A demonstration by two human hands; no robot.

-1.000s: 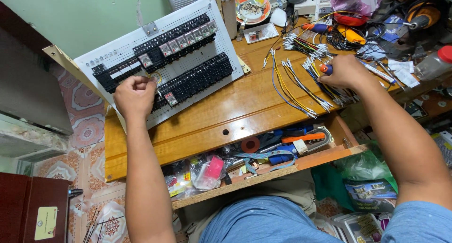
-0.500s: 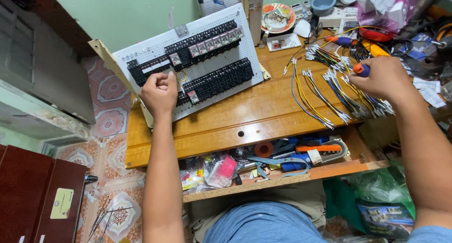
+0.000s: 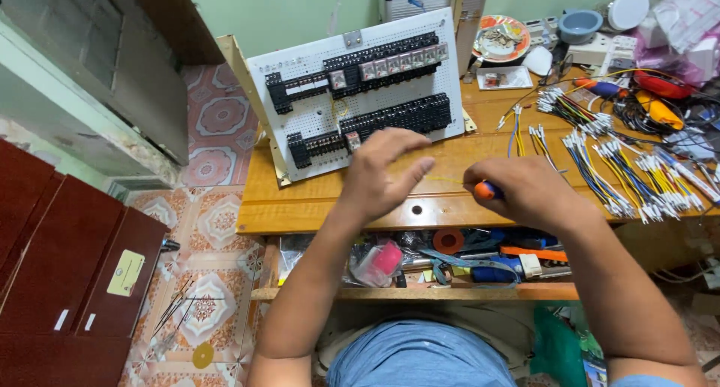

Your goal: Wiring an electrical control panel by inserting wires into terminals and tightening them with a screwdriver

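yellow wire (image 3: 448,181) between hands, right hand (image 3: 525,194) (gripping) – taut

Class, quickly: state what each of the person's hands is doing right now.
Left hand: open, fingers spread, holding nothing, in front of the white panel.
Right hand: closed on an orange-handled tool.

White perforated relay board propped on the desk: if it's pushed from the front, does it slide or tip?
The white perforated board leans tilted on a wooden frame, so a front push would probably tip it backward. Rows of black relay blocks sit high, likely making it top-heavy. The panel itself looks stiff.
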